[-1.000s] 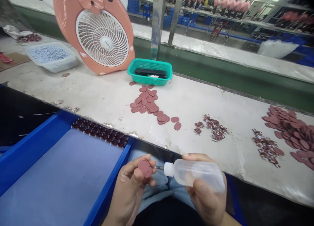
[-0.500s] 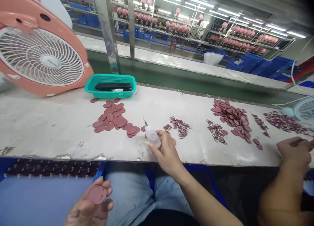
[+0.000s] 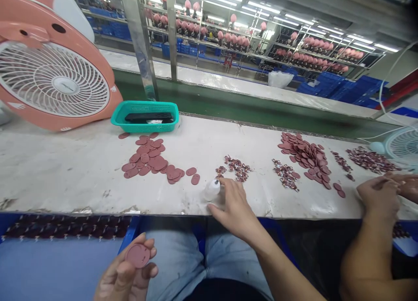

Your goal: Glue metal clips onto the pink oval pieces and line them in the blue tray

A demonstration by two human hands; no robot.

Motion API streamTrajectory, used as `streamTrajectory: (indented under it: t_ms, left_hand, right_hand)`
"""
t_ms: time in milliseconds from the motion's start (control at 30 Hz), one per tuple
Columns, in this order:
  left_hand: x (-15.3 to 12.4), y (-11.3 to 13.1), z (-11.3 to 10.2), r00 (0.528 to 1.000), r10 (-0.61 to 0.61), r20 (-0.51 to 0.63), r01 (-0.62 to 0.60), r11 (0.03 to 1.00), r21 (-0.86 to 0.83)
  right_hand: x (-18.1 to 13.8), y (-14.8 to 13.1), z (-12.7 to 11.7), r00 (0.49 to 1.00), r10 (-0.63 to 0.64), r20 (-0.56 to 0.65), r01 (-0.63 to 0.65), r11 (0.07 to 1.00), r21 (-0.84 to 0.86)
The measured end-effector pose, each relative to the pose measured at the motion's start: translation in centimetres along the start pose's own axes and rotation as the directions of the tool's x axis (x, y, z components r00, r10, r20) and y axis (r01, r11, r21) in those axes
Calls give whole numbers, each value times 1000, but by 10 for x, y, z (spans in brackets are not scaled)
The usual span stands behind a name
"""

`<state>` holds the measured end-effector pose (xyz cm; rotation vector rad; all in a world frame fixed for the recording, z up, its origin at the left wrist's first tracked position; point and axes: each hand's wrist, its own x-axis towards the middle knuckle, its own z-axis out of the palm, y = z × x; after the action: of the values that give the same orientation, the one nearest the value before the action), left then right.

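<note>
Bottle [image 3: 212, 190] lowered to table [image 3: 88, 170], right hand [image 3: 237, 212] half spread, left hand [image 3: 122, 278] pinching disc [image 3: 137, 255]

The held disc [image 3: 137, 255] looks smooth and matt, like rubber or soft plastic, as do the loose discs [image 3: 158, 163]. The squeeze bottle [image 3: 211, 192] is translucent, smooth plastic. The small brown parts [image 3: 240, 166] glint glossily. The counter [image 3: 81, 170] has a smooth, faintly shiny top, rough and chipped along its edge. The basket [image 3: 140, 128] is perforated plastic, the fan [image 3: 65, 86] glossy moulded plastic, the post [image 3: 139, 35] polished metal, and the jeans [image 3: 173, 257] matt woven cloth.
</note>
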<state>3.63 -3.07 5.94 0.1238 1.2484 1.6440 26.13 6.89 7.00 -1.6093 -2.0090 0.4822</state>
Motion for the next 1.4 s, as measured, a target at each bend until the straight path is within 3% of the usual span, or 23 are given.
streamTrajectory:
  t_ms: [133,333,467,633,700,767,833,900,1000,1233,1400]
  left_hand:
    - [0,0,0,1000,9,10,-8,1000,-29]
    - [-4,-3,6,999,-20,34,21,998,-55]
    - [-13,1,13,996,-64,59,67,996,-59]
    - [-31,13,23,959,-271,84,273,962,-9]
    - [-34,16,25,932,-338,130,339,941,11]
    - [-35,18,26,907,-380,182,379,925,39]
    - [-33,17,24,877,-408,253,401,912,80]
    - [-31,16,21,843,-421,335,409,906,109]
    - [-27,15,17,814,-422,399,408,904,123]
    - [-27,14,11,820,-434,374,424,899,111]
    - [-27,14,10,821,-438,365,424,897,123]
  right_hand:
    - [15,16,-21,998,48,-40,-50,997,-51]
    - [47,18,-9,986,105,-128,-116,990,-85]
    - [39,21,-15,976,127,-174,-119,991,60]
    - [-1,5,-36,941,177,-288,-68,934,352]
    - [-16,-15,-38,975,127,-183,-3,828,560]
    - [-26,-38,-34,999,-4,41,-28,663,748]
    - [-30,-58,-29,962,-145,231,-107,577,810]
    - [-29,-71,-24,922,-224,316,-121,607,785]
    - [-24,-77,-20,904,-287,317,-25,704,710]
    - [-17,-78,-19,875,-358,326,74,764,641]
    - [-12,-80,-23,833,-459,310,185,759,625]
